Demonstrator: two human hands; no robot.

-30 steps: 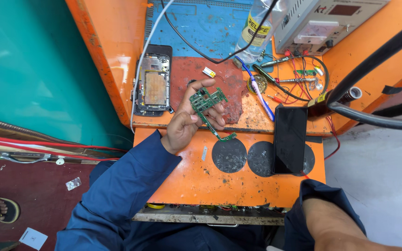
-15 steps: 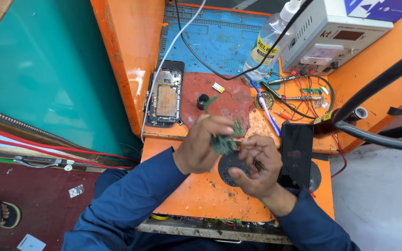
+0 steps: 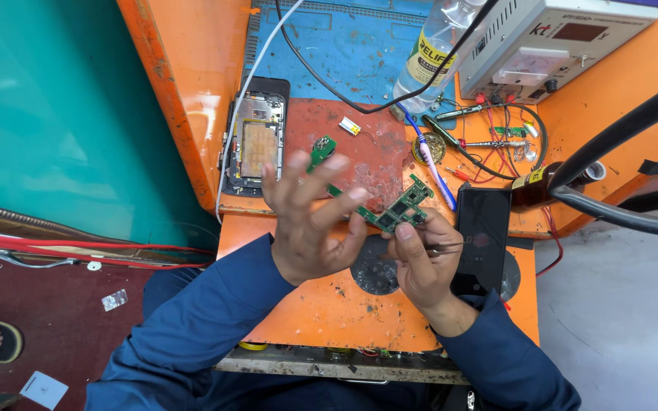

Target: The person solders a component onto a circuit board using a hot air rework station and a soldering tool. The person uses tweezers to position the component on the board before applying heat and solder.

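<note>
Two hands are meeting over the orange bench [image 3: 329, 304]: the right hand [image 3: 420, 262] is pinching a green circuit board [image 3: 397, 209] while also gripping thin tweezers [image 3: 445, 246]; the left hand [image 3: 310, 221] is spreading open, fingertips just touching the board's edge. An opened phone [image 3: 255, 141] is lying bare nearby, so reassembly is looking unfinished.

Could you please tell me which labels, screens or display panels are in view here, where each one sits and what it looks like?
Clear plastic bottle, top centre on the blue mat: yellow wrap label with dark print.
White power supply box, top right: dark rectangular display, pale dial window below.
Brown bottle, right, lying on its side: yellow label.
Black phone, beside the right hand: dark, unlit screen.
Opened phone, left of the red mat: no screen, innards showing.
</note>
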